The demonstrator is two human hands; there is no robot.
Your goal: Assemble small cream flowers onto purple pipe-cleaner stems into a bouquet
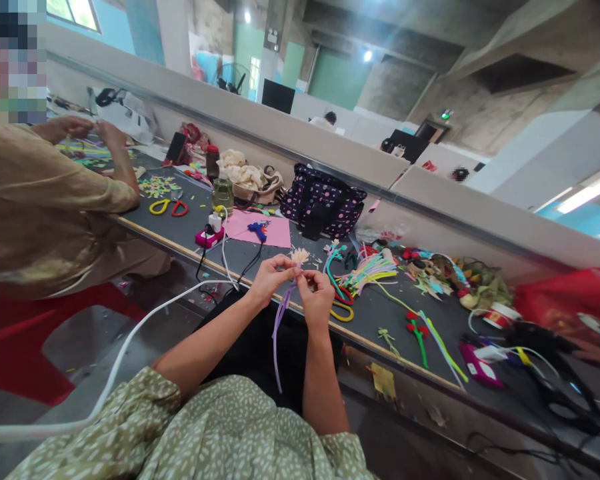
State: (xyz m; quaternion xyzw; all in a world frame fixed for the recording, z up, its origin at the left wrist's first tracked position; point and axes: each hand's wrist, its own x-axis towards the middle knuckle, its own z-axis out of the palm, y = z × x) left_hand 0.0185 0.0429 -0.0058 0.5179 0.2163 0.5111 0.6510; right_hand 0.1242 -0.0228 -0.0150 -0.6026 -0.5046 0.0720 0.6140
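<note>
My left hand (271,279) and my right hand (317,297) meet just over the table's front edge, fingers pinched together. Between them is a pipe-cleaner flower with a pale cream head (299,255) sticking up above the fingertips. Its long purple stems (280,327) hang down below my hands toward my lap. My fingers hide the join between head and stems. Right beside my right hand lie scissors with red and yellow handles (342,311), partly covered. Turquoise pipe cleaners (333,267) lie just beyond them.
A bundle of pastel pipe cleaners (373,272), a red-and-green pipe-cleaner flower (419,337) and a pink power strip (480,365) lie to the right. Ahead are a blue glue gun (257,231) and a dotted bag (323,200). A white cable (145,320) crosses at left, near a co-worker's arm (123,167).
</note>
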